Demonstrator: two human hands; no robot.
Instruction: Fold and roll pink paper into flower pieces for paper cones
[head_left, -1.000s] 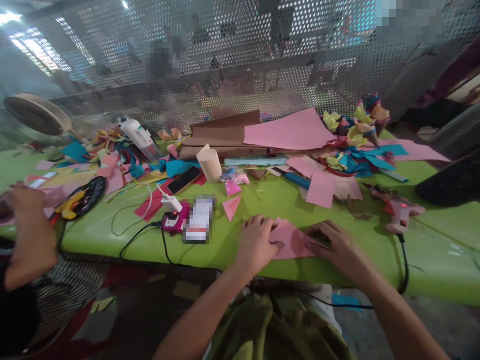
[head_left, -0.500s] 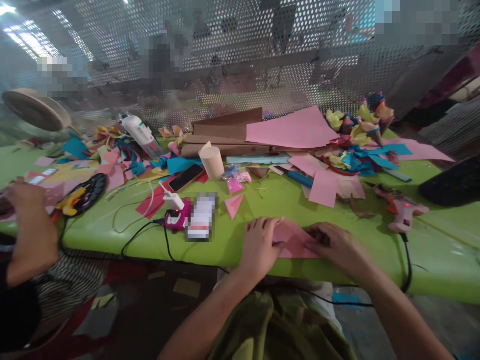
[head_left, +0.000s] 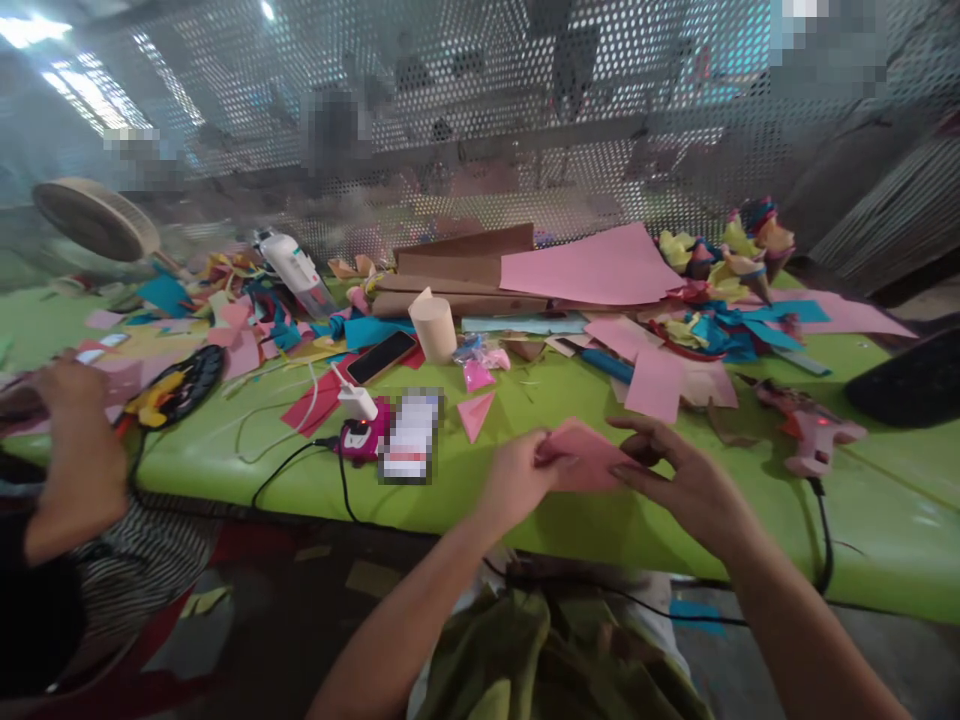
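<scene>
Pink paper pc. (head_left: 583, 455), qty. 1, just rt. of frame ctr., over near edge of grn. table (head_left: 450, 500); looks doubled over, prob. part-folded, crease detail too blurred to tell. L. hand (head_left: 517, 480): pinching its lt. edge betw. thumb & fingers. R. hand (head_left: 686, 478): thumb & fingers parted in loose curl, thumb tip at paper's rt. edge. Pink folded triangle (head_left: 475, 415), qty. 1, ctr., lying apart fr. hands; shape appears done. Flat pink sheet (head_left: 655, 385), rt. of ctr., not yet folded; lge. pink sheet (head_left: 592, 265), upper ctr., ditto. Paper cones (head_left: 776, 245), w/ yel. & blue bits, upper rt., look assembled. Glue gun (head_left: 814, 438), far rt., red light on, untouched.
</scene>
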